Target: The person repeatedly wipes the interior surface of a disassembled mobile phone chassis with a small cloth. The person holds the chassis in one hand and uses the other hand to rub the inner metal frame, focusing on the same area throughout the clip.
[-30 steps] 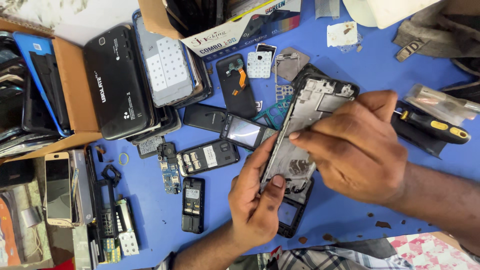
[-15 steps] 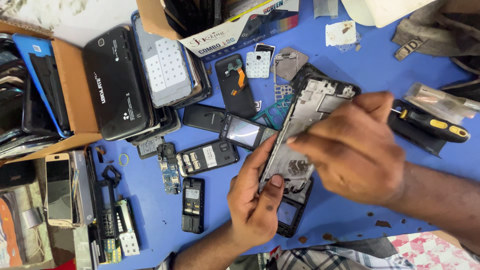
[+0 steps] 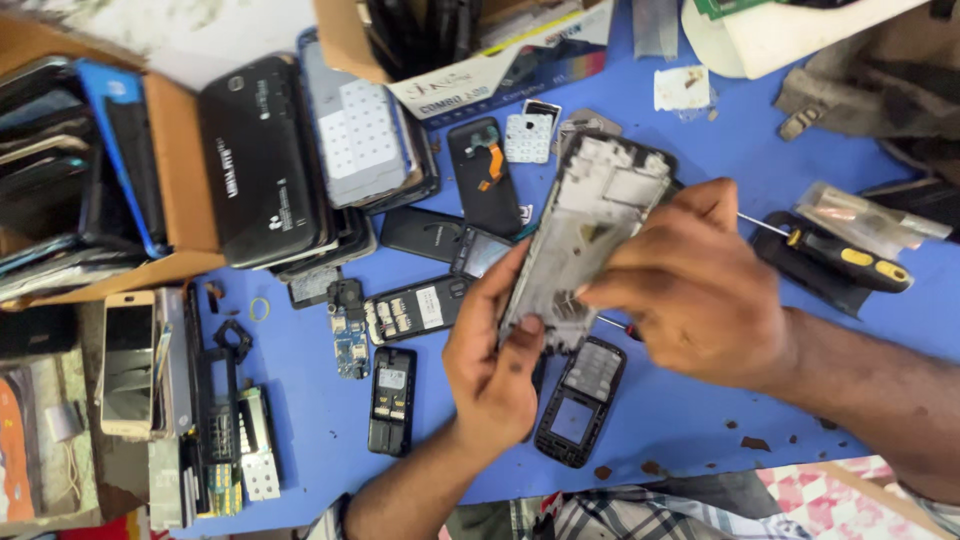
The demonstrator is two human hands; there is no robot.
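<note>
The work in hand looks like stripping or checking a grey phone frame (image 3: 590, 235), held tilted above the blue worktop (image 3: 700, 420), just over a small black handset shell (image 3: 580, 400). To do it well, I judge the frame should be kept steady from below while the upper hand works lightly along the edge, since thin metal of this kind bends easily and small parts could drop among the clutter. The left hand (image 3: 495, 365) has its grip closed around the frame's lower end, thumb pressed on the face and fingers behind. The right hand (image 3: 700, 290) lies over the frame's right edge, fingers curled together on it; whether it pinches a small tool I cannot tell. A yellow-and-black screwdriver (image 3: 845, 258) lies on the worktop near the right hand.
</note>
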